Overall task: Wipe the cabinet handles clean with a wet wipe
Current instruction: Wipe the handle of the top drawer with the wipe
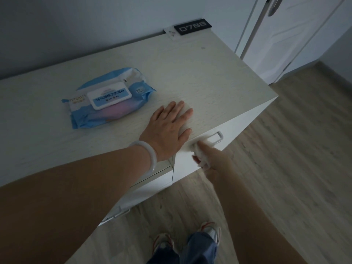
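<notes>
Your right hand (213,159) grips a wet wipe (200,151) against the cabinet handle (217,137), right of center; your left hand (169,128) lies flat, fingers straight, on the cabinet top (190,73).

Cabinet top (200,73) open twd back-right; wipes pack (108,98) blocks left; plaque (192,26) at rear corner.

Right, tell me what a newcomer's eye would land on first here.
The blue wet wipe pack lying on the pale cabinet top, with the left hand flat beside it. Just below the edge, the right hand holds a white wipe at the cabinet handle.
</notes>
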Demonstrator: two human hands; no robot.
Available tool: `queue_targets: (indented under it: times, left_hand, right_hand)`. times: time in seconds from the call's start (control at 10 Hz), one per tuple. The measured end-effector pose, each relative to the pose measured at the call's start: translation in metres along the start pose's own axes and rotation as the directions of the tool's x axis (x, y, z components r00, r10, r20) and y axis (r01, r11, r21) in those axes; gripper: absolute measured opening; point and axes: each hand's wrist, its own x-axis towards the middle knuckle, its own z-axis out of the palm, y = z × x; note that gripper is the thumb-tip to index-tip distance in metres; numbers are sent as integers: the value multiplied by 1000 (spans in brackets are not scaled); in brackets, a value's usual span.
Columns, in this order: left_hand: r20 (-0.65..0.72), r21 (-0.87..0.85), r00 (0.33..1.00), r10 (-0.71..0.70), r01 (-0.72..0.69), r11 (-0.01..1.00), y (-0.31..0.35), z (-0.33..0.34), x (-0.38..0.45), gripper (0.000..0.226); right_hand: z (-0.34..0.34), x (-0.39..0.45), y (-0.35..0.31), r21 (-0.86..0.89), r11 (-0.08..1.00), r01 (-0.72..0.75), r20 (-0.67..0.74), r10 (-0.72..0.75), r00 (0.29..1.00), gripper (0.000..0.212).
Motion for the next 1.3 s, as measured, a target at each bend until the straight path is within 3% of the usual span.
queue_targets:
  times: [0.1,0.2,0.3,0.4,0.6,0.7,0.8,0.9,1.1,1.3]
  left_hand:
    - [5,3,1000,2,-2,1000,0,0,0,67]
    - [16,6,1000,0,0,1000,0,0,0,68]
    - [16,4,1000,0,0,1000,0,0,0,67]
    - [16,3,1000,1,-1,1000,0,-1,0,68]
    - [15,-8,1000,1,-1,1000,0,-2,0,69]
    - [18,-14,1000,0,0,1000,0,-2,0,70]
    - [13,-8,1000,0,0,1000,1,-3,0,69]
    - [13,-5,1000,1,0,1000,1,-2,0,69]
    - [23,-6,1000,-4,4,1000,1,-3,0,70]
    - [38,-3,999,-10,10,1000,1,-2,0,71]
  right_hand:
    - [3,-15,13,48,999,14,14,-15,1000,27]
    - [-12,-16,-2,-27,994,107,-22,-108,994,31]
    - [-6,-6,-7,-34,995,91,-38,-92,995,30]
    - [9,-9,13,28,999,-45,80,43,996,35]
    - [-10,-16,7,370,925,-90,233,2,972,35]
    - [-4,-21,14,393,908,-144,281,31,959,53]
    - [-11,-22,20,371,921,-121,350,-18,937,56]
    - [-19,-22,14,299,949,-97,389,-28,921,38]
    - [-34,-12,-6,64,997,47,271,-63,961,12]
    - [-55,7,-32,58,993,106,131,-113,985,29]
